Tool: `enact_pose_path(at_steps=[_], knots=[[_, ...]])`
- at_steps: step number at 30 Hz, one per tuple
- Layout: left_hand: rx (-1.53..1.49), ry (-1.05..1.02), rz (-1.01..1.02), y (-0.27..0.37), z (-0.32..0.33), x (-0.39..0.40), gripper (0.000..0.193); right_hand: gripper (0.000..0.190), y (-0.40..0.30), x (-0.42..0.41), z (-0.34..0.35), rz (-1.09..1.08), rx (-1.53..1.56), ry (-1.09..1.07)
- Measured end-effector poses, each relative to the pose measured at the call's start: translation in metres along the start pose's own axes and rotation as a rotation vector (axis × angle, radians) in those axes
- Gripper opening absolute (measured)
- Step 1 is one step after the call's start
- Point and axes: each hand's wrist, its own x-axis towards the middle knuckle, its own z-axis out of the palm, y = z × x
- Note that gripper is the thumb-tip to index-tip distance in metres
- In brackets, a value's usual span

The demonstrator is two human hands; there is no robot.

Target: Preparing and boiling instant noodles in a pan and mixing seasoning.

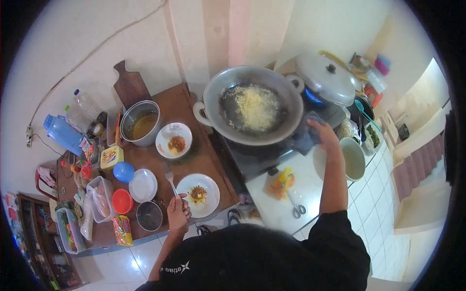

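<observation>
My left hand (179, 212) grips a metal fork (168, 174), its tines pointing away from me beside a white bowl (212, 207) that holds a brown crumbly seasoning. Another white bowl (164, 135) with reddish-brown paste sits farther back on the wooden table. A dark cloth (303, 135) is bunched in my right hand (324, 132), close to the right front rim of a large two-handled metal wok (214, 109). Pale noodles (256, 107) lie in dark liquid in the wok, with steam above them. A blue flame (313, 96) shows right of the wok.
A domed metal lid (327, 80) leans behind the flame. Scissors (298, 211) and an opened yellow packet (285, 180) lie on the white counter near a pot of cloudy liquid (352, 160). Leftward stand a pot of yellowish liquid (145, 125), a red bowl (122, 201) and a blue jug (62, 132).
</observation>
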Motion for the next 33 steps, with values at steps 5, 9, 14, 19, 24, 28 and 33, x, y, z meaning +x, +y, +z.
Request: enact_pose_path(at_steps=[5, 9, 14, 19, 24, 28, 33], knots=[[0.011, -0.023, -0.001, 0.001, -0.001, 0.001, 0.025, 0.041, -0.015, -0.059, -0.048, -0.001, -0.016, 0.149], [0.026, -0.079, -0.019, 0.001, 0.007, 0.002, 0.026, 0.050, -0.001, -0.088, -0.066, 0.009, -0.370, 0.333], [0.075, -0.267, -0.088, 0.002, 0.040, -0.006, 0.025, 0.062, 0.130, -0.050, -0.119, -0.057, -1.221, 0.489], [0.276, -0.483, 0.102, 0.002, 0.082, -0.009, 0.022, 0.028, 0.115, -0.139, 0.077, -0.146, -0.789, -0.232], [0.266, -0.629, 0.352, 0.006, 0.129, -0.015, 0.016, 0.027, 0.112, -0.176, 0.165, -0.349, -0.317, -0.333], [0.289, -0.605, 0.434, 0.006, 0.130, -0.003, 0.024, 0.016, 0.076, -0.178, 0.167, -0.309, -0.446, -0.275], [0.210, -0.603, 0.403, 0.000, 0.111, -0.008, 0.038, 0.015, 0.046, -0.113, 0.126, -0.703, -0.751, -0.119]])
